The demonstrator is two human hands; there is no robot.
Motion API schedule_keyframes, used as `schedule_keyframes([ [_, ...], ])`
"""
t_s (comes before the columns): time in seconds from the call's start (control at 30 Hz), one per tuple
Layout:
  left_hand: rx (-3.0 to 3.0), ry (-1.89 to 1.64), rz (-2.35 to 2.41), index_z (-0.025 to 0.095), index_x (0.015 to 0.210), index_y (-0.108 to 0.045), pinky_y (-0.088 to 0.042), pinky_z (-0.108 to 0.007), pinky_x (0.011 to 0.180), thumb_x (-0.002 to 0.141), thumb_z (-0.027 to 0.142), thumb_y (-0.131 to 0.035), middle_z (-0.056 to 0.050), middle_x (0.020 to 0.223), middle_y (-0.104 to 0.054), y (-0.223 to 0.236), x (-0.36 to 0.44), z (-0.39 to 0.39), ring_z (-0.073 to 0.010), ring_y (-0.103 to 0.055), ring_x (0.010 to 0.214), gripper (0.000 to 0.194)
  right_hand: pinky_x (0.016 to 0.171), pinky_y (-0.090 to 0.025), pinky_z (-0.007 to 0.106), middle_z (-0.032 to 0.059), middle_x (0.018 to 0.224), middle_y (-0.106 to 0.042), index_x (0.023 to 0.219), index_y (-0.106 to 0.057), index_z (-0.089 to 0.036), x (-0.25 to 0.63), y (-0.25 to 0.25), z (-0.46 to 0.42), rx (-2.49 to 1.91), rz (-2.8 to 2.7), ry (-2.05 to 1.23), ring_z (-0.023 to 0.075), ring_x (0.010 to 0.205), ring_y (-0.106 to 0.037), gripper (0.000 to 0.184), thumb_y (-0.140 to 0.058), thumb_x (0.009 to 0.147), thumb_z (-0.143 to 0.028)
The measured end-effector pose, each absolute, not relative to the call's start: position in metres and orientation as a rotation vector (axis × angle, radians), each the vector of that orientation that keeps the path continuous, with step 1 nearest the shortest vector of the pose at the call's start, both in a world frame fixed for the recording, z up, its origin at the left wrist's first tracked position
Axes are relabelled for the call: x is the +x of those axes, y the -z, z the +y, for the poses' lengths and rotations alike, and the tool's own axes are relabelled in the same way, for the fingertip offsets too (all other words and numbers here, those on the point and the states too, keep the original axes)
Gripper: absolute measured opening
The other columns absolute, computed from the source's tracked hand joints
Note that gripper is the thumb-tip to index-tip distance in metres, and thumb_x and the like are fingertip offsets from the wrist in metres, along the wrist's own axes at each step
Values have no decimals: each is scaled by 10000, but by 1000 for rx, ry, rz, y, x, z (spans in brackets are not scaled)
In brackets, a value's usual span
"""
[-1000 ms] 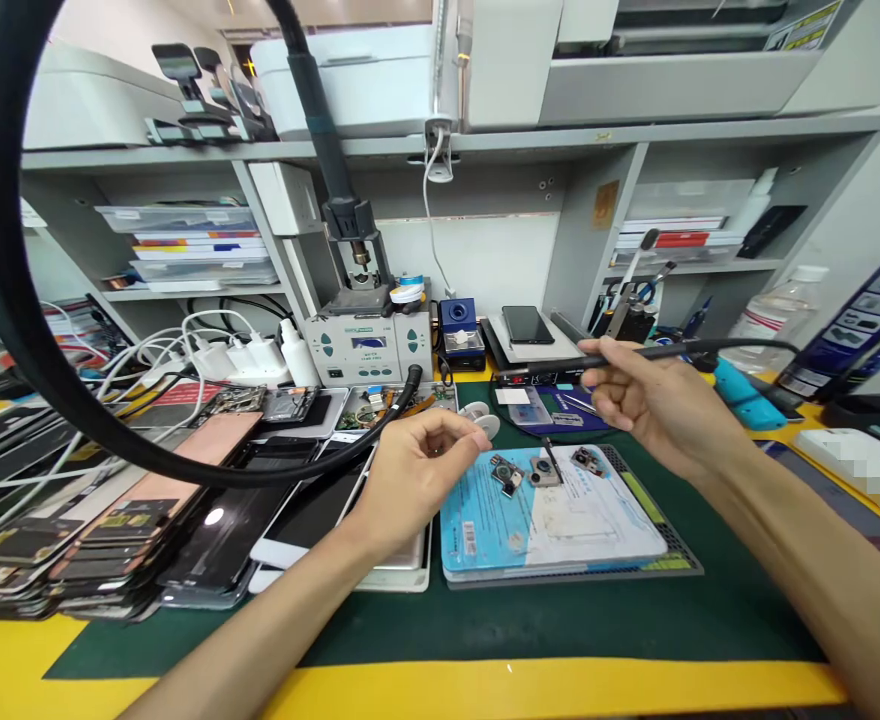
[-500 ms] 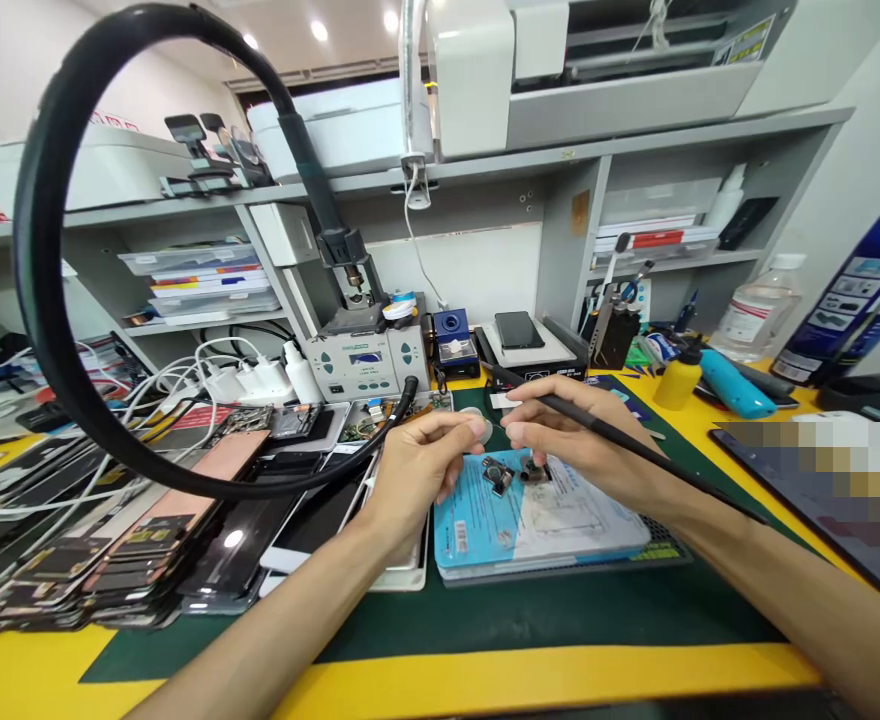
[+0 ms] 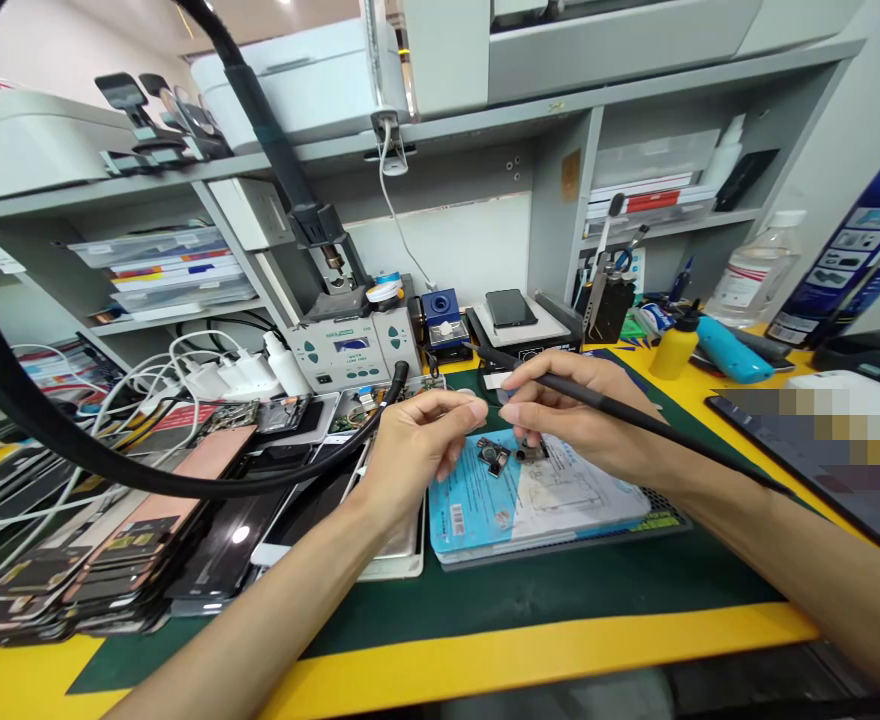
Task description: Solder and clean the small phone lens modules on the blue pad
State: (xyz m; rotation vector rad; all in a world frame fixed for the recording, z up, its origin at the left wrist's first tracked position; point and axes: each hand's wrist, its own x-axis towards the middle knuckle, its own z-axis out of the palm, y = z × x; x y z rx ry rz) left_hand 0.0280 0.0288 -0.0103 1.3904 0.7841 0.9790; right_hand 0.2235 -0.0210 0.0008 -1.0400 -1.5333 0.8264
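Note:
My left hand is closed in a pinch above the blue-and-white flat package; what its fingertips hold, if anything, is hidden. Across from it, my right hand has a slim black pen-shaped tool lying between its fingers, with a thin dark tail running back over the wrist. A small bluish piece shows at the right fingertips, too small to name. Under the hands, a small dark electronic part rests on the package, and another dark part lies beside it, partly covered by my right fingers.
Stacked phone parts fill the left side, with a black hose looping above them. Behind stand a grey control station and a blue holder. To the right are a yellow bottle and a dark tablet-like device.
The clear round disc seen at my left fingertips no longer shows there. A small bluish piece now shows at my right fingertips. The camera view has tilted down and shifted.

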Motion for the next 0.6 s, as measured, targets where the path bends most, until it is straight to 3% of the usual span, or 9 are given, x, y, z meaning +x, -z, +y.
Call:
schedule_keyframes([
  [0.6,1235,-1014,780,165,806,-742,-278,-161,396,806,388,-820,44,521,-479,16,18,26,-56,-365,463,236,577,-551,276,19,749,-714,1010,-655,-201,227,-13,-27,-1161,-1552,-809,167,637,-667,184,-742,869,-282],
])
